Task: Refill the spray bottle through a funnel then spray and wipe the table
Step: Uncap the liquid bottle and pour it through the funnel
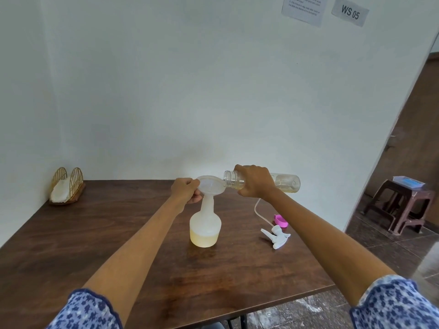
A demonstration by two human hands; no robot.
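A translucent white spray bottle [205, 224] stands in the middle of the brown table [107, 245], with pale yellow liquid in its lower part. A white funnel [212, 184] sits in its neck. My left hand [186, 193] pinches the funnel's rim on the left. My right hand [255, 182] grips a clear refill bottle [286, 183], tipped sideways with its open mouth over the funnel. A little yellowish liquid lies inside it. The white trigger sprayer head [276, 235] with its tube lies on the table to the right, beside a pink cap [280, 220].
A wicker holder with a white cloth [63, 189] stands at the table's back left, against the white wall. Right of the table a brown plastic stool [401, 207] carries a blue and white tray. The table's front edge runs near my sleeves.
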